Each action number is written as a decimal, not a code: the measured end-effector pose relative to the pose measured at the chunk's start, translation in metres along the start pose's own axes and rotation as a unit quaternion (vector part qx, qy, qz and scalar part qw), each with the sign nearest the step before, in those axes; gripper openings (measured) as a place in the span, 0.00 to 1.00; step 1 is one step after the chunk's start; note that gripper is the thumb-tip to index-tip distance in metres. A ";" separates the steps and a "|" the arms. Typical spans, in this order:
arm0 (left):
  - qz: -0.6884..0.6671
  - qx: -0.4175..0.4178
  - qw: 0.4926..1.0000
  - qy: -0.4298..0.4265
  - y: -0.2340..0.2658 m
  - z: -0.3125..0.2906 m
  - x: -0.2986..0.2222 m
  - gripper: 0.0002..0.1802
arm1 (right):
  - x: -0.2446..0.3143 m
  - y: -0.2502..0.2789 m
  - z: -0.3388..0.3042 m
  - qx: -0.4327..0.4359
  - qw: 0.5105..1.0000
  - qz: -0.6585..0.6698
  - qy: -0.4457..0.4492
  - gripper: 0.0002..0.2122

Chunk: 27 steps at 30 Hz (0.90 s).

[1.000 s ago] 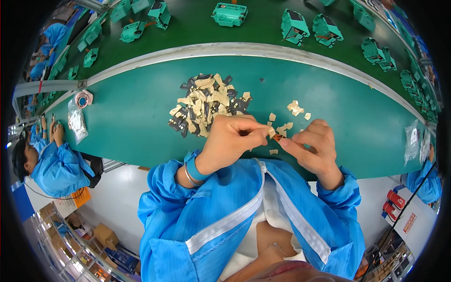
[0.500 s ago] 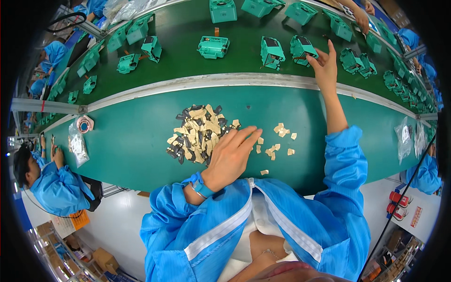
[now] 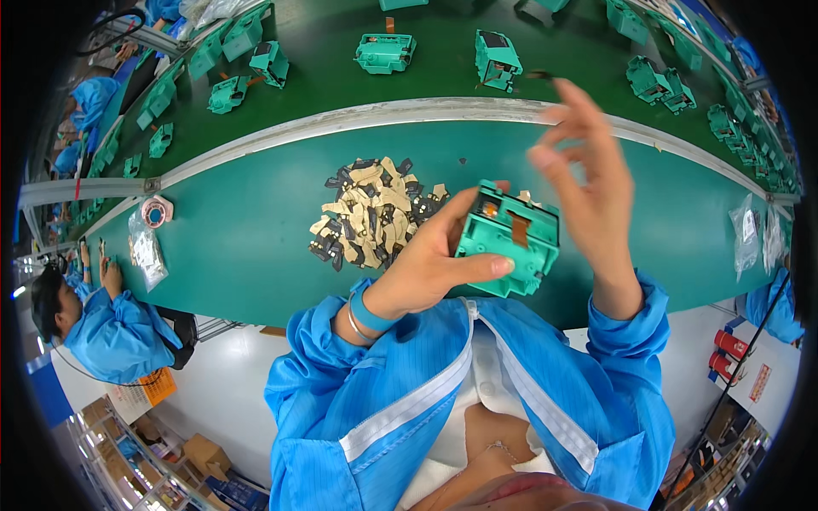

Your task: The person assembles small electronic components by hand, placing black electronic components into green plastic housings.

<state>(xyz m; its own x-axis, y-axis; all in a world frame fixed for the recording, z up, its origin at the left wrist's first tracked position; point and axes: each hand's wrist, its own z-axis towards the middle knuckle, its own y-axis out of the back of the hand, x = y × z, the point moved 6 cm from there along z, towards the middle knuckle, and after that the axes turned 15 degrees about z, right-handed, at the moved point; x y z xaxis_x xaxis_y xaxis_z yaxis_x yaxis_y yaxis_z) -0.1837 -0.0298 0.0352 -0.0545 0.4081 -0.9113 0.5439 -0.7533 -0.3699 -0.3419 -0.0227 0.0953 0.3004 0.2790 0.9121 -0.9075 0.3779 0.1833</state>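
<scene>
My left hand [image 3: 434, 260] grips a green plastic housing [image 3: 503, 272], its thumb across the front; an orange-brown ribbon strip [image 3: 519, 228] shows on the housing. Motion blurs my right hand [image 3: 588, 170], raised to the right of the housing with its fingers apart and nothing seen between them. Close to its index fingertip is a small dark piece [image 3: 540, 75]; whether they touch is unclear. A pile of black and cream pieces [image 3: 371, 209] lies left of the housing. Some small cream pieces [image 3: 526, 197] are mostly hidden behind the housing and my hands.
Beyond a pale metal rail [image 3: 409, 111], more green housings [image 3: 385, 53] stand on a dark green belt [image 3: 324, 72]. A tape roll [image 3: 156, 211] and plastic bag [image 3: 146, 253] lie at left, clear bags [image 3: 745, 237] at right. A co-worker [image 3: 115, 328] sits at left.
My left hand has left the pile's edge and now holds a green housing near my chest. My right hand, earlier touching a housing on the belt, has come nearer. The view has shifted.
</scene>
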 end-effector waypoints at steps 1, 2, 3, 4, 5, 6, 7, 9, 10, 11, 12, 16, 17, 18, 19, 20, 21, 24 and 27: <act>-0.074 -0.025 0.997 0.020 0.000 -0.003 0.004 0.45 | 0.003 0.003 -0.005 -0.001 1.000 0.001 0.000 0.25; -0.070 -0.078 0.994 0.020 0.006 -0.008 0.004 0.44 | 0.005 0.016 -0.011 -0.068 0.994 0.087 -0.001 0.20; -0.069 -0.084 0.994 0.017 0.009 -0.011 0.005 0.44 | 0.003 0.024 -0.016 -0.127 0.977 0.174 -0.003 0.16; -0.077 -0.109 0.991 -0.009 0.012 -0.013 0.003 0.44 | 0.006 0.028 -0.026 -0.126 0.977 0.172 -0.003 0.16; -0.085 -0.135 0.987 -0.036 0.016 -0.015 0.001 0.44 | 0.001 0.023 -0.038 -0.081 0.968 0.221 -0.088 0.12; -0.086 -0.134 0.987 -0.035 0.015 -0.016 0.001 0.44 | -0.004 0.017 -0.051 -0.036 0.947 0.267 -0.172 0.09; -0.056 -0.155 0.985 -0.045 0.017 -0.018 0.000 0.44 | -0.002 0.015 -0.057 -0.037 0.947 0.267 -0.173 0.09; 0.003 -0.196 0.979 -0.065 0.020 -0.022 -0.004 0.45 | -0.004 0.000 -0.067 -0.002 0.912 0.338 -0.232 0.06; 0.002 -0.195 0.979 -0.063 0.019 -0.023 -0.004 0.45 | -0.006 -0.003 -0.070 0.004 0.908 0.343 -0.242 0.06; 0.023 -0.206 0.976 -0.071 0.019 -0.024 -0.005 0.46 | -0.006 -0.005 -0.071 0.002 0.908 0.342 -0.243 0.06; 0.043 -0.218 0.972 -0.079 0.019 -0.025 -0.006 0.46 | -0.006 -0.008 -0.070 0.000 0.909 0.335 -0.248 0.06; 0.059 -0.224 0.969 -0.089 0.020 -0.027 -0.007 0.47 | -0.005 -0.013 -0.068 0.012 0.910 0.320 -0.264 0.07; 0.062 -0.227 0.968 -0.093 0.020 -0.028 -0.007 0.47 | -0.005 -0.014 -0.068 0.013 0.910 0.320 -0.265 0.07; 0.064 -0.228 0.967 -0.097 0.021 -0.028 -0.007 0.47 | -0.007 -0.014 -0.068 0.017 0.912 0.310 -0.267 0.07; 0.064 -0.229 0.967 -0.097 0.021 -0.028 -0.007 0.47 | -0.007 -0.014 -0.069 0.021 0.914 0.301 -0.270 0.07; 0.067 -0.229 0.966 -0.099 0.022 -0.028 -0.008 0.47 | -0.007 -0.015 -0.069 0.022 0.914 0.300 -0.271 0.07; 0.071 -0.229 0.966 -0.100 0.022 -0.029 -0.009 0.47 | -0.008 -0.017 -0.069 0.020 0.913 0.299 -0.276 0.07; 0.067 -0.229 0.966 -0.098 0.023 -0.030 -0.008 0.47 | -0.008 -0.019 -0.068 0.021 0.913 0.294 -0.282 0.07; 0.067 -0.229 0.966 -0.096 0.023 -0.030 -0.008 0.47 | -0.008 -0.021 -0.067 0.021 0.916 0.290 -0.278 0.07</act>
<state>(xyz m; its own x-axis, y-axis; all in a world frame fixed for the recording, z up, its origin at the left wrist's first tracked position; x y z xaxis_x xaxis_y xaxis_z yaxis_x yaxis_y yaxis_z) -0.1452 -0.0347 0.0392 -0.0885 0.1859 -0.9786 0.8680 -0.4676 -0.1673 -0.3056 0.0268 0.0599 -0.4205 -0.0742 0.9043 -0.8814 0.2701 -0.3876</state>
